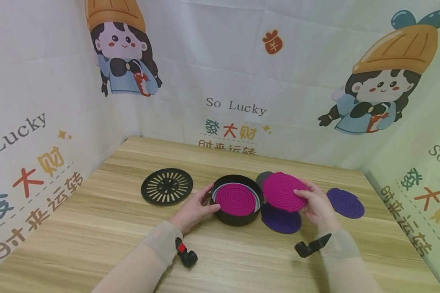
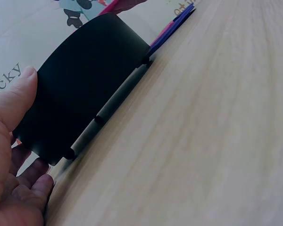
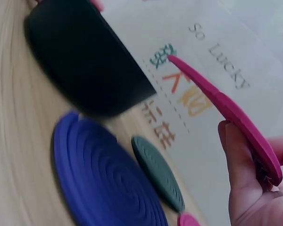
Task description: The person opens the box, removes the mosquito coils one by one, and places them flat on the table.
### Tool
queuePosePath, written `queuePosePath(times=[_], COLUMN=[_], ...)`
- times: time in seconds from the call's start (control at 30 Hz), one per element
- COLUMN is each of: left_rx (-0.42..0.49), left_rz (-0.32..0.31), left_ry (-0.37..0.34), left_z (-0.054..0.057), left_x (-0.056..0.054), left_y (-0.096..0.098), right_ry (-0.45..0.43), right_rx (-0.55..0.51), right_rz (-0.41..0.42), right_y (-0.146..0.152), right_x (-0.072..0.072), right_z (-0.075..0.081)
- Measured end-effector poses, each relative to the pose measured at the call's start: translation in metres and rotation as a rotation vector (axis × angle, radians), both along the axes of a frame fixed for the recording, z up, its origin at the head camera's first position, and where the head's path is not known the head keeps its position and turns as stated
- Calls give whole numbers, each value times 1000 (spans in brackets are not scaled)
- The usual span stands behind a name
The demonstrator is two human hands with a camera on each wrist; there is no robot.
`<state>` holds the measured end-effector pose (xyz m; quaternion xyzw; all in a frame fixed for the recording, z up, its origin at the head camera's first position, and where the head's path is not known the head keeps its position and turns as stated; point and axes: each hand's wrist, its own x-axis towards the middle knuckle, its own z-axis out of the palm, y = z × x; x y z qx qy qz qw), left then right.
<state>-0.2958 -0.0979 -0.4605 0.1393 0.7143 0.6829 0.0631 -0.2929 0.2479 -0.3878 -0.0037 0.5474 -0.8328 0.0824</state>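
With thumb and fingers my left hand grips the left side of a black round mosquito-coil box, whose small feet show near the tabletop in the left wrist view. Inside the box lies a pink mosquito coil with a pale ring around it. My right hand pinches another pink mosquito coil by its right edge, just right of the box. That coil is tilted and raised in the right wrist view. Below it a purple coil lies on the table, and a dark green coil is partly hidden behind.
A black slotted lid with a central knob lies on the wooden table, left of the box. Farther right is a second purple coil. Printed cloth hangs along the table's back and sides.
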Motion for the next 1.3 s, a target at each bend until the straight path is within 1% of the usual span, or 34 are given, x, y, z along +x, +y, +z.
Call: queuePosePath(times=[0.1,0.17,0.3,0.37,0.4,0.53,0.7,0.83,1.0,1.13,1.3], left_rx=[2,0,-5,-9,-9,-7,-2,6,10,4,2], left_rz=[3,3,1,-2,-5,-10,-9,-12,-17,-13,-6], left_ry=[1,-1,-9,-8,-9,-12,-16,-18,-25,-27,-24], left_z=[0,0,0,0,-1,0,1,0,1,1,0], left_x=[0,0,-2,-2,-2,-2,-1,-2,-1,-1,-2], left_y=[0,0,0,-1,-1,-1,-1,0,-1,-1,-1], right_ry=[30,75,117,106,81,32,11,13,25,-6,-70], right_rx=[-17,-38,3,4,22,-18,-42,-18,12,26,48], right_rz=[9,30,27,17,-4,-21,-21,-20,1,-12,-28], right_y=[16,26,43,49,52,62,75,86,98,106,112], right_x=[2,2,4,6,8,15,21,26,30,32,37], right_z=[-8,-15,-24,-26,-25,-26,-33,-40,-48,-51,-50])
